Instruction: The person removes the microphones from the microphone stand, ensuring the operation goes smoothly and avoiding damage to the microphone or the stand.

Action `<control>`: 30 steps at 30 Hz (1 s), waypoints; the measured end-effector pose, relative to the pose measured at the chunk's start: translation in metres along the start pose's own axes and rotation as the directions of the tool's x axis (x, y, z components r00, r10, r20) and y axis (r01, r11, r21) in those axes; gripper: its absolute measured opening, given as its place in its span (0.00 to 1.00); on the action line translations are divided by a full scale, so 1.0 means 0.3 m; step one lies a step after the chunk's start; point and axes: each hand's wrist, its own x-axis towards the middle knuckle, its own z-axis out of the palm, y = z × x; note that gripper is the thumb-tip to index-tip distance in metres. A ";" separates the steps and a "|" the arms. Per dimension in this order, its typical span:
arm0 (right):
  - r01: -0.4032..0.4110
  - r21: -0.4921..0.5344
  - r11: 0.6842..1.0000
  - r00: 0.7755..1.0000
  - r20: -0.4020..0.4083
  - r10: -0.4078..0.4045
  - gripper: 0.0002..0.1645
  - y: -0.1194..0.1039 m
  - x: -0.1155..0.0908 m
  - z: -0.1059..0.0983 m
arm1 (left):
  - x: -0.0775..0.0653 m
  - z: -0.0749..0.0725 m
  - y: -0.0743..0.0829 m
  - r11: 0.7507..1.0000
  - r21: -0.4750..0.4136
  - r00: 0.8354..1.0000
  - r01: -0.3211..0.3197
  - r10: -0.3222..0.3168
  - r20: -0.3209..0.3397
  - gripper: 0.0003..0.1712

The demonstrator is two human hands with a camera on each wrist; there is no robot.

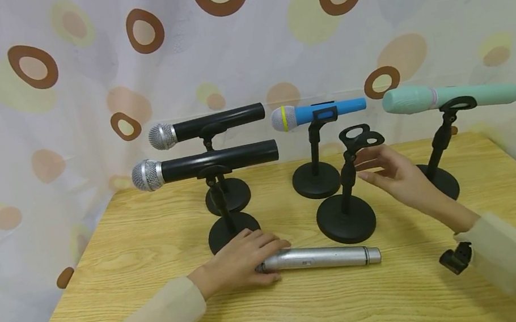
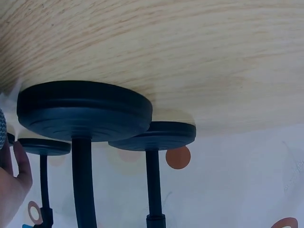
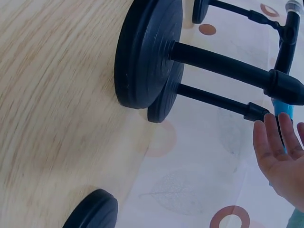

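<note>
A silver microphone point(image 1: 327, 257) lies on the table, its head end under my left hand point(image 1: 244, 258). The left fingers lie over its far side and the thumb along the near side; the left wrist view catches only a bit of grille point(image 2: 2, 130) at its edge. My right hand point(image 1: 403, 178) is raised beside the pole of a black microphone stand point(image 1: 349, 182) with a bare double-ring clip on top. In the right wrist view its fingers point(image 3: 273, 137) are spread and hold nothing, close to that stand's pole point(image 3: 223, 64).
Two black microphones point(image 1: 236, 157) with silver heads rest on stands at the left. Behind the bare stand, a blue microphone point(image 1: 311, 112) sits on its stand. A mint-green microphone point(image 1: 479, 93) lies across a stand at the right. A patterned cloth point(image 1: 229, 56) hangs behind the table point(image 1: 149, 249).
</note>
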 end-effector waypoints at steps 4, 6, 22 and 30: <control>0.029 -0.030 0.999 0.998 -0.046 -0.030 0.20 -0.011 -0.014 -0.011 | 0.006 -0.022 0.003 1.000 0.003 1.000 0.009 -0.009 0.011 0.34; 0.037 -0.048 0.998 0.997 -0.065 -0.040 0.20 -0.014 -0.018 -0.016 | 0.009 -0.037 0.005 1.000 0.013 1.000 0.007 -0.008 0.013 0.34; 0.064 -0.027 0.998 0.991 -0.114 -0.066 0.14 -0.002 0.007 -0.033 | 0.092 -0.199 0.040 0.973 0.172 0.964 -0.156 0.188 -0.187 0.30; 0.089 0.024 0.996 0.989 -0.122 -0.085 0.18 0.025 0.054 -0.009 | 0.154 -0.309 0.077 0.946 0.252 0.920 -0.202 0.272 -0.282 0.27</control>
